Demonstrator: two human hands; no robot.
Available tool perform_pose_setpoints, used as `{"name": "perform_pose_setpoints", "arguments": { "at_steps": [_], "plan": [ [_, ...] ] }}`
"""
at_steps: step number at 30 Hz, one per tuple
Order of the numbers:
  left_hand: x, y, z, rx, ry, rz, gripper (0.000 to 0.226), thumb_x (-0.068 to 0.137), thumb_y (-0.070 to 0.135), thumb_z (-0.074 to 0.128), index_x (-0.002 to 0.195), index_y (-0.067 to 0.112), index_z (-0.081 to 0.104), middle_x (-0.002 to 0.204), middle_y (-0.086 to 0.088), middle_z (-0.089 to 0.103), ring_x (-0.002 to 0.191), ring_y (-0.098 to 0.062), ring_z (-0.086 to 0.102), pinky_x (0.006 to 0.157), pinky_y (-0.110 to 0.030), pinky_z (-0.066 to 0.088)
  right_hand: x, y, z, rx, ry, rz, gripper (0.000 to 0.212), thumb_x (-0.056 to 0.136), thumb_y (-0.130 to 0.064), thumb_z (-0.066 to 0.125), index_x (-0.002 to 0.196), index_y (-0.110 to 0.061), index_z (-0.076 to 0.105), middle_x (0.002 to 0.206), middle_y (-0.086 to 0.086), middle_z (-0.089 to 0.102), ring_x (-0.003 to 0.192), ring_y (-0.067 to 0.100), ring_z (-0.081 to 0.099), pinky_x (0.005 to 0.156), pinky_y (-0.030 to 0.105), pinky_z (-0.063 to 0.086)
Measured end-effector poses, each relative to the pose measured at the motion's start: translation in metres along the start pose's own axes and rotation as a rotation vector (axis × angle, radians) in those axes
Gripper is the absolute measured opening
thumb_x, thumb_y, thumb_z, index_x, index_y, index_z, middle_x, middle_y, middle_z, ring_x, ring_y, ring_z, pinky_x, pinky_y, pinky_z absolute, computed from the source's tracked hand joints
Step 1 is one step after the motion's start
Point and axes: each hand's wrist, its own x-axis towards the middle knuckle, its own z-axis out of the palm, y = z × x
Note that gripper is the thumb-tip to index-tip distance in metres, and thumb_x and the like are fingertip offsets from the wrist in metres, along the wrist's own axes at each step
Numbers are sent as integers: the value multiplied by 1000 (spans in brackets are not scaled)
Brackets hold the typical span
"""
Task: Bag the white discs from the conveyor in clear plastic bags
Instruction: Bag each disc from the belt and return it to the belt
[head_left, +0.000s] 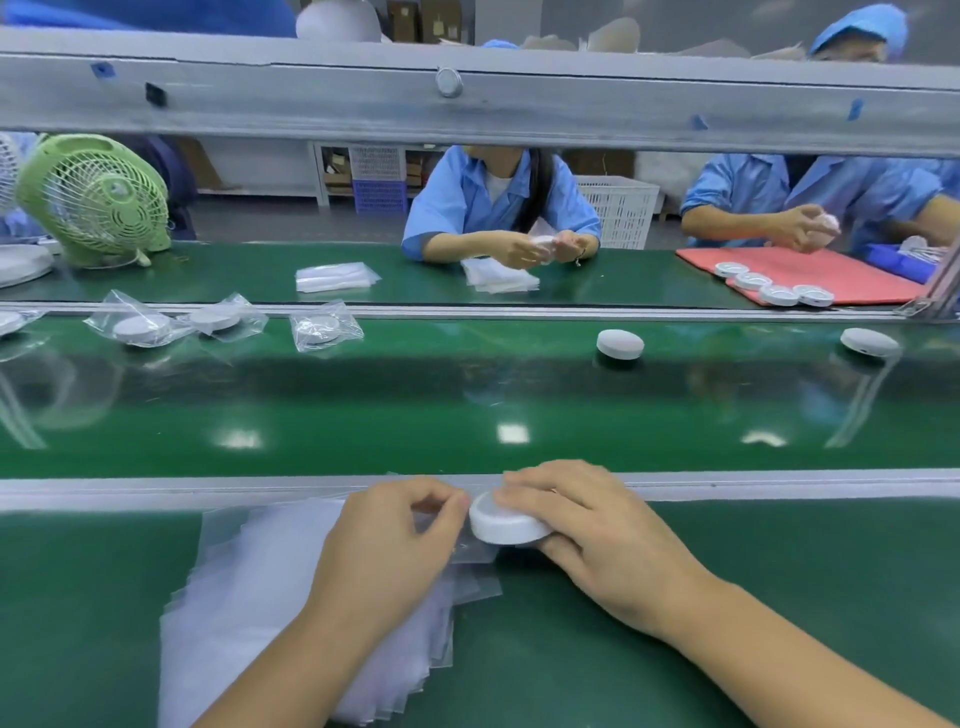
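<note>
My right hand (587, 530) grips a white disc (506, 525) just above the near green bench, fingers over its top and thumb under it. My left hand (395, 525) pinches the edge of a clear plastic bag (470, 553) right beside the disc, over a fanned stack of clear bags (249, 597). Two bare white discs (620, 344) (868, 342) lie on the green conveyor belt (467, 405) to the right. Three bagged discs (140, 328) (215, 318) (323, 328) lie on the belt's far left.
A grey rail (208, 491) separates my bench from the belt. Across the belt two people in blue coats handle discs, with bag piles (335, 276) and a red mat (810, 270) holding several discs. A green fan (93, 197) stands far left. A grey beam (467, 98) crosses overhead.
</note>
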Motion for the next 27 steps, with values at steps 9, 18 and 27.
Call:
{"name": "perform_pose_setpoints", "arguments": {
  "at_steps": [9, 18, 27],
  "plan": [
    [-7, 12, 1, -414, -352, 149, 56, 70, 31, 93, 120, 41, 69, 117, 15, 73, 110, -6, 68, 93, -15, 50, -2, -11, 4, 371, 443, 242, 23, 78, -41, 82, 96, -35, 70, 98, -21, 73, 82, 6, 69, 75, 19, 54],
    [-9, 17, 12, -441, -131, 166, 43, 84, 41, 72, 124, 52, 58, 119, 18, 69, 109, -8, 66, 88, -28, 57, 8, -23, 3, 788, 459, 580, 20, 68, -53, 81, 82, -39, 79, 98, -10, 79, 99, 10, 72, 88, 29, 55],
    [-14, 25, 15, -556, -35, -10, 24, 92, 60, 58, 91, 36, 60, 86, 11, 67, 77, -7, 62, 71, -23, 49, 6, -26, 2, 807, 136, 547, 35, 88, -57, 66, 72, -27, 57, 67, -7, 55, 62, 9, 47, 61, 24, 40]
  ]
}}
